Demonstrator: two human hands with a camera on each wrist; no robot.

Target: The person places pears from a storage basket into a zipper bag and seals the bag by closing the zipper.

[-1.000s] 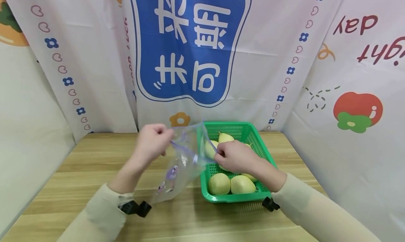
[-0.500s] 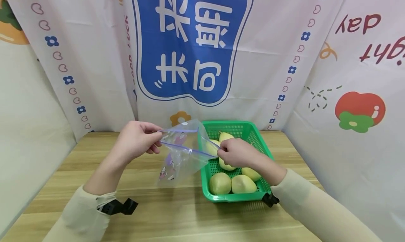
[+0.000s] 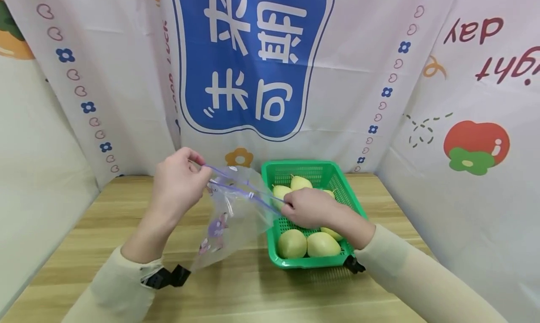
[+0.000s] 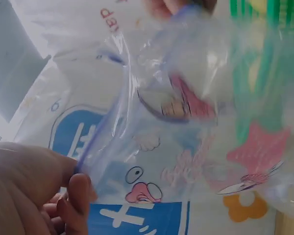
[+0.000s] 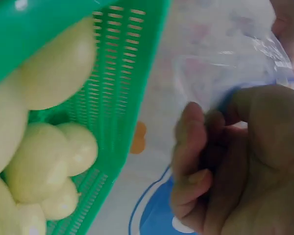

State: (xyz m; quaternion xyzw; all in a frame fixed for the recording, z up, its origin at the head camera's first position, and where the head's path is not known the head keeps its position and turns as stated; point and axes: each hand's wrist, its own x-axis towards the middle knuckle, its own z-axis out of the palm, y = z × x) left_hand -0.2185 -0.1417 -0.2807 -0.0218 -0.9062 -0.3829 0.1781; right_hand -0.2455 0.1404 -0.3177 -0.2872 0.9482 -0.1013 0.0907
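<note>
Between the two hands hangs a clear zip bag (image 3: 236, 220) with purple zip edges and printed cartoon figures. My left hand (image 3: 179, 187) pinches one end of its mouth, thumb against fingers, as the left wrist view shows too. The opposite end is gripped by my right hand (image 3: 310, 208), which is above the basket. The bag's mouth is narrow, its two purple edges lying close together. Under the right hand stands a green plastic basket (image 3: 274, 259) holding several pale yellow-green pears (image 3: 292, 244); the hand and forearm cover some of them.
Basket and bag are over a wood-grain table (image 3: 126, 220). A white printed cloth (image 3: 346, 102) with a blue lettered panel hangs behind the table, and white printed walls rise at the sides. Each wrist wears a black camera mount.
The left hand first moved left, pulling the bag's mouth wide, then rose slightly. The mouth has since narrowed and the bag hangs lower. The right hand has barely moved.
</note>
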